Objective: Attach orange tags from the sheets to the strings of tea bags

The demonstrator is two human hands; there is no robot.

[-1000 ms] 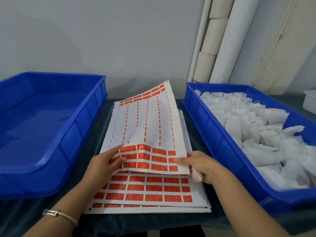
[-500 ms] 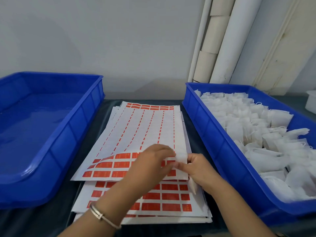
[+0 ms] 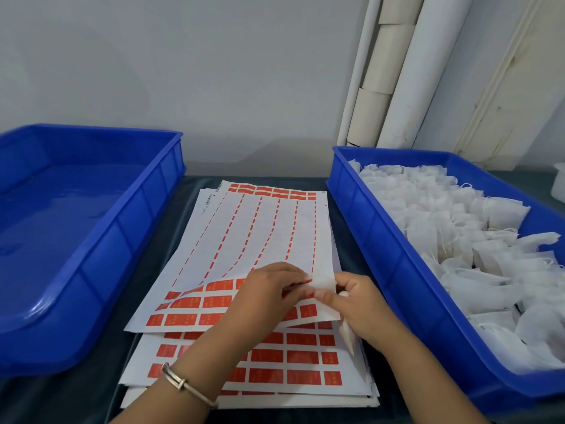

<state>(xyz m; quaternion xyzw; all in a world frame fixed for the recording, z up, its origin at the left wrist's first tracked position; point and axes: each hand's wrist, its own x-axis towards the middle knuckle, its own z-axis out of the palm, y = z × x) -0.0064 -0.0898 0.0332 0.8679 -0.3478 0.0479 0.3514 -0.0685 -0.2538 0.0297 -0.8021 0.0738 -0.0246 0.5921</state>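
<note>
A stack of white sheets (image 3: 244, 390) with orange tags lies between two bins. The top sheet (image 3: 260, 234) is mostly stripped, with rows of orange tags (image 3: 195, 302) left at its near end. My left hand (image 3: 269, 289) reaches across this sheet and pinches an orange tag at its right edge. My right hand (image 3: 357, 304) meets it there, pinching the sheet's edge, and holds a white tea bag (image 3: 347, 336) that hangs below the palm. The tea bag's string is not visible.
A blue bin (image 3: 394, 270) on the right is full of white tea bags (image 3: 458, 234). Left of the sheets stands an empty blue bin (image 3: 101, 264). White tubes (image 3: 397, 71) lean against the wall behind. The table has a dark cover (image 3: 348, 261).
The top sheet, lifted and curled a second ago, now lies down. My left hand has crossed from its left edge to its right edge, meeting my right hand.
</note>
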